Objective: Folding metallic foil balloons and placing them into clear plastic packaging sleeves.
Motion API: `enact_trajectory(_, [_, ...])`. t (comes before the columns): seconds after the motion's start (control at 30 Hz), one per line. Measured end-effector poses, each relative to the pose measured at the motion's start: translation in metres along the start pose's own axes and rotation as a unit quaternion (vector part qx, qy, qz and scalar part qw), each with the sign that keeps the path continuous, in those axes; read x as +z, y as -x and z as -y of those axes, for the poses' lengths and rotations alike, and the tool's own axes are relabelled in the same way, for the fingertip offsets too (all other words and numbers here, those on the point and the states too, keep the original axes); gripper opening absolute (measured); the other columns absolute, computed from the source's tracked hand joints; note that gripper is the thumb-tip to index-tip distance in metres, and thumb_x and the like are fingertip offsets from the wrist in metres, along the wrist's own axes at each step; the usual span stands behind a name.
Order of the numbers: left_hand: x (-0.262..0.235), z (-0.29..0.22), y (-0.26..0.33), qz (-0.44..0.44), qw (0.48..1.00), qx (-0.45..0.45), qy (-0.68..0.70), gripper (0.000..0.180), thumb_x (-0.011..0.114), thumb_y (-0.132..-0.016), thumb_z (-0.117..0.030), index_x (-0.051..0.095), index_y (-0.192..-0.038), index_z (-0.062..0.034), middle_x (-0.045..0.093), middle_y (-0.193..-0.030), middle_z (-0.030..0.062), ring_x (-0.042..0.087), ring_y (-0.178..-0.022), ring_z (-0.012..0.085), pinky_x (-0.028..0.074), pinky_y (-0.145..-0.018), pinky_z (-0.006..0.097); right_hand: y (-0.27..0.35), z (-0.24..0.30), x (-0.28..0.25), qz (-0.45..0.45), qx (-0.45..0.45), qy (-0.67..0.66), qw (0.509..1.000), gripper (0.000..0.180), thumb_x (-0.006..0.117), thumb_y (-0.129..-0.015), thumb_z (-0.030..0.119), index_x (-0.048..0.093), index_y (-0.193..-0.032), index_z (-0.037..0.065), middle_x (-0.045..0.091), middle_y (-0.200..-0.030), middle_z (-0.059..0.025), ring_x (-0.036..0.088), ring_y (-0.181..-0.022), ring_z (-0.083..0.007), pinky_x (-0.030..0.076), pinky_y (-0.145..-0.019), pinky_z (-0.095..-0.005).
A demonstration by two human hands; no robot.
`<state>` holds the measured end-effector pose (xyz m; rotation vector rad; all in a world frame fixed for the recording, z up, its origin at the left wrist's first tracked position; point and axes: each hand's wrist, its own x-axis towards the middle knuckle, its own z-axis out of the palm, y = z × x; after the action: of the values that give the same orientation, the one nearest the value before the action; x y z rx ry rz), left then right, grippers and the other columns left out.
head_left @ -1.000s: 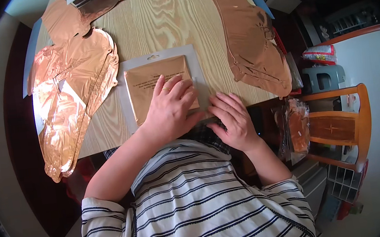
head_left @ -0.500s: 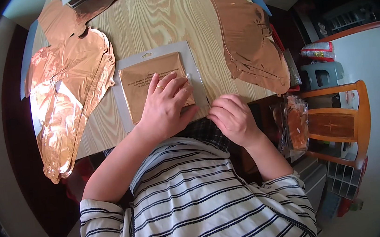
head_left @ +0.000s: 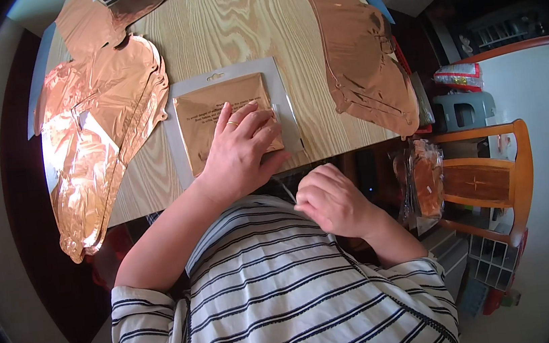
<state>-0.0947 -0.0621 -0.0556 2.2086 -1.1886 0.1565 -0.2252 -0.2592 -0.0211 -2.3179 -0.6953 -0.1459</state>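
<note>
Head view: near the tabletop (head_left: 238,33)'s front edge, the foil packet (head_left: 201,131) is lying, likely light, slippery, easily creased, best taken by its sides; the left hand (head_left: 242,144) is resting on it, fingers slightly apart; the right hand (head_left: 332,199) is apparently pinching a pale strip (head_left: 284,188).

On table (head_left: 224,28): packet (head_left: 209,135) under left hand (head_left: 243,146), between left foil-balloon stack (head_left: 105,109) and right foil-balloon stack (head_left: 361,53) | right hand (head_left: 333,200) just off near edge | chair (head_left: 475,181) right of table
</note>
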Motion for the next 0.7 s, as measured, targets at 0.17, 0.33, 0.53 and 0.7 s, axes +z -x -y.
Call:
enact_trajectory(0.17, [-0.023,-0.015,0.003,-0.027,0.999,0.035,0.015,0.050,0.080,-0.078,-0.029,0.067,-0.121,-0.0077,0.060,-0.123,0.0136,0.054,-0.124,0.0353,0.037,-0.109,0.059,-0.012,-0.009,-0.014,-0.074,0.058,-0.068,0.993,0.021,0.077,-0.083,0.004,0.057,-0.089,0.005,0.062,-0.119,-0.0148,0.062,-0.108,-0.0346,0.049,-0.094,-0.0410])
enact_trajectory(0.33, [-0.018,-0.036,0.023,-0.023,0.997,0.062,0.033,0.037,0.080,-0.071,-0.012,0.073,-0.107,-0.0109,0.062,-0.103,0.0039,0.058,-0.092,0.0234,0.043,-0.081,0.040,-0.021,-0.019,-0.018,-0.045,0.115,-0.139,0.983,0.019,0.074,-0.087,0.005,0.055,-0.090,0.004,0.065,-0.121,-0.0164,0.065,-0.105,-0.0349,0.051,-0.093,-0.0411])
enact_trajectory(0.53, [-0.042,-0.040,0.060,-0.135,0.990,0.033,0.014,0.029,0.080,-0.070,-0.002,0.073,-0.097,-0.0074,0.062,-0.092,0.0046,0.061,-0.077,0.0230,0.044,-0.069,0.037,-0.027,-0.028,-0.014,-0.014,0.061,-0.069,0.996,0.021,0.076,-0.086,0.007,0.055,-0.090,0.004,0.070,-0.112,-0.0131,0.066,-0.097,-0.0344,0.049,-0.094,-0.0444])
enact_trajectory(0.7, [-0.082,-0.012,0.184,-0.226,0.935,-0.269,-0.037,0.010,0.075,-0.084,0.002,0.073,-0.092,-0.0042,0.067,-0.087,0.0105,0.067,-0.075,0.0237,0.053,-0.063,0.033,-0.026,-0.027,-0.015,-0.011,0.074,-0.070,0.995,0.019,0.076,-0.086,0.008,0.058,-0.089,0.004,0.070,-0.115,-0.0142,0.067,-0.101,-0.0342,0.048,-0.097,-0.0442])
